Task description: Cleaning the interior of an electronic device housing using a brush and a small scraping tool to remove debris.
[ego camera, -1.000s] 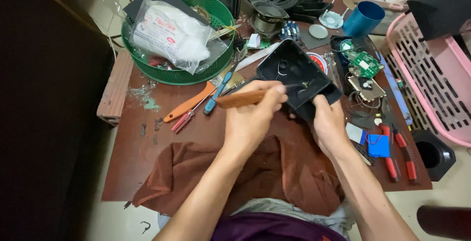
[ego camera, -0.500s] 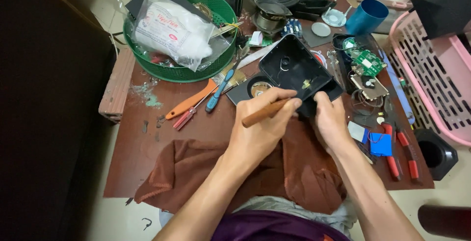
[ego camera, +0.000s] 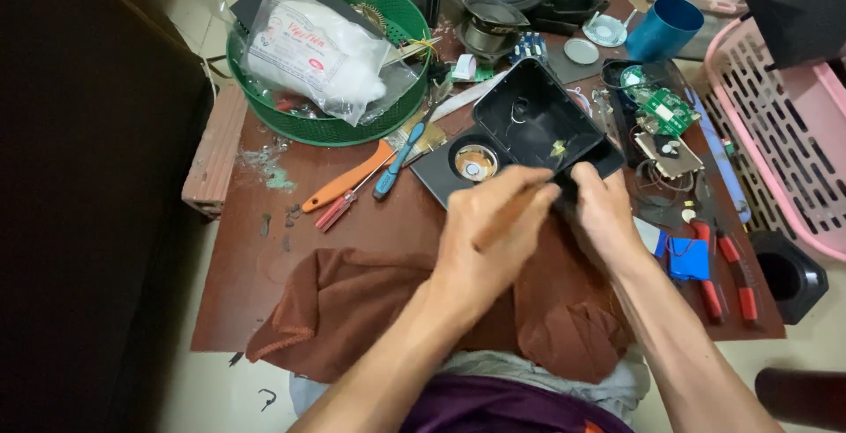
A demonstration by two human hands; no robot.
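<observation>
L hand (ego camera: 493, 235) w/ brush (ego camera: 511, 217) moved nearer casing (ego camera: 542, 125) edge

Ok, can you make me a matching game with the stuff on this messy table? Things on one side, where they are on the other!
Things:
1. round green plastic basket
2. blue metal cup
3. brown cloth
4. black plastic box shell

Places:
A. near table edge, under the arms
B. far left, holding a white bag
C. far right, beside the pink crate
D. middle, gripped by the right hand

Pairs: 1-B, 2-C, 3-A, 4-D
</observation>
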